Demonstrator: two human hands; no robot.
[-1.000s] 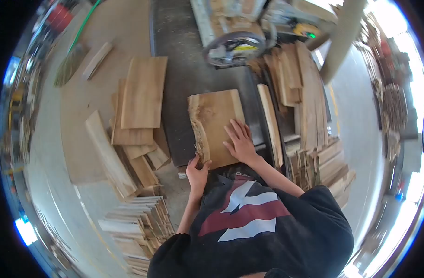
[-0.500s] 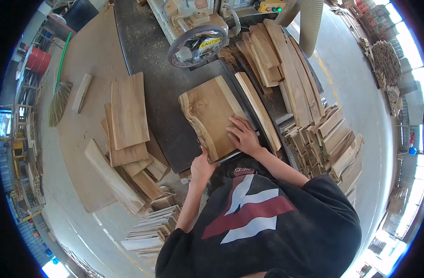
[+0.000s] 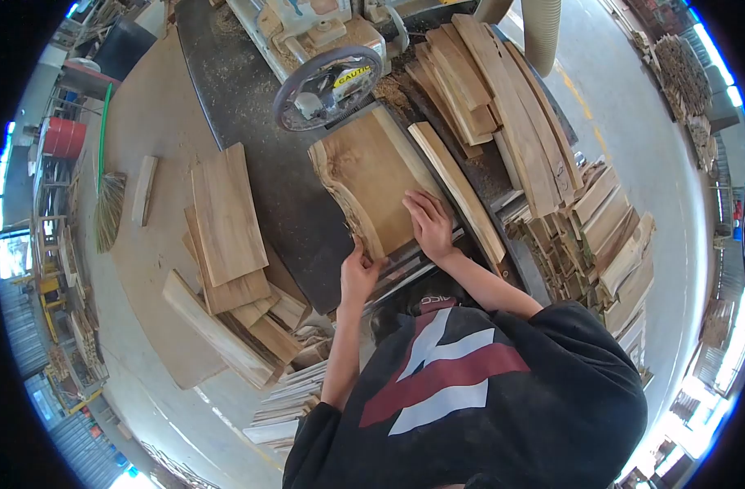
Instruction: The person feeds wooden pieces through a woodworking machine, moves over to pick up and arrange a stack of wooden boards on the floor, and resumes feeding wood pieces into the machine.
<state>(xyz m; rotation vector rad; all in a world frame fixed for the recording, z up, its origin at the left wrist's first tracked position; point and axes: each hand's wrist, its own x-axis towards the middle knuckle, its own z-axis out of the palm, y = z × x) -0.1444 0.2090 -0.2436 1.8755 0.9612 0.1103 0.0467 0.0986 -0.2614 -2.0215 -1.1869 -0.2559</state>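
Note:
A wide wooden board (image 3: pixel 380 175) with a wavy bark edge on its left side lies flat on the dark machine table. At its near left corner, my left hand (image 3: pixel 358 273) is closed on the end of the board, thumb along the bark edge. My right hand (image 3: pixel 431 228) rests on the near right part, its fingers stretched out over the top surface. Ahead of the board's far end is a saw machine with a round guard marked CAUTION (image 3: pixel 330 85). A narrow wooden strip (image 3: pixel 458 191) lies alongside to the right, beyond a dark rail.
Boards (image 3: pixel 230 216) are stacked on the left. Long offcuts (image 3: pixel 511 114) lie right of the machine, near a pile of short pieces (image 3: pixel 592 228). A green-handled broom (image 3: pixel 110 208) lies farther left. A ribbed hose (image 3: pixel 542 37) hangs at the back right.
The board has slid forward toward the guard, both hands moving along with it. More of the table's near edge shows. The view has also turned slightly.

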